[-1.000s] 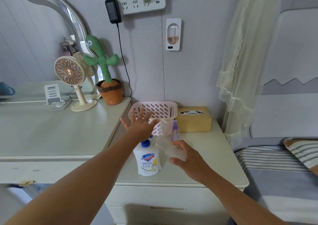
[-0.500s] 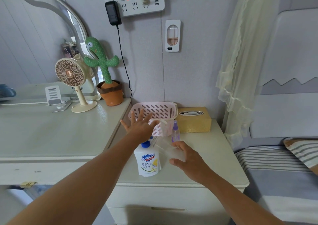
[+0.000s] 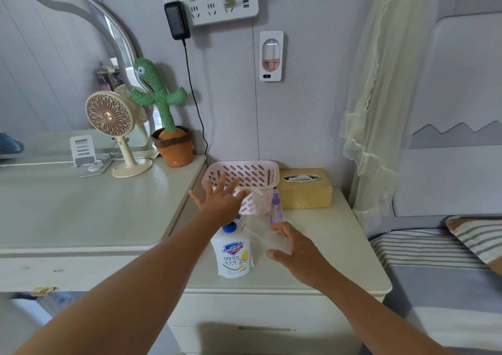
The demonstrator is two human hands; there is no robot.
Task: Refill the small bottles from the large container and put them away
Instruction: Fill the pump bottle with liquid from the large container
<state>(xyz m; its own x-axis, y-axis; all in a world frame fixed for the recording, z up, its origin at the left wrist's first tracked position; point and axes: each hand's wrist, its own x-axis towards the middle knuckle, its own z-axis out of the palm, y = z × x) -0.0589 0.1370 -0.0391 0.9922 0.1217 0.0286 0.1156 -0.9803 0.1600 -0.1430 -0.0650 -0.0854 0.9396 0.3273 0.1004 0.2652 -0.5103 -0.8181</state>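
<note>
White soap bottle (image 3: 232, 257) stands on the desk (image 3: 328, 246); the left hand (image 3: 221, 202) hovers spread above it, the right hand (image 3: 301, 254) curls round a clear bottle (image 3: 269, 239).

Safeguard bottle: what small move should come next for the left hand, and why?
Probably lower the left hand onto the Safeguard bottle and grip it: the hand hovers open near its blue cap, holding nothing, and the purple spray bottle stands upright close by.
</note>
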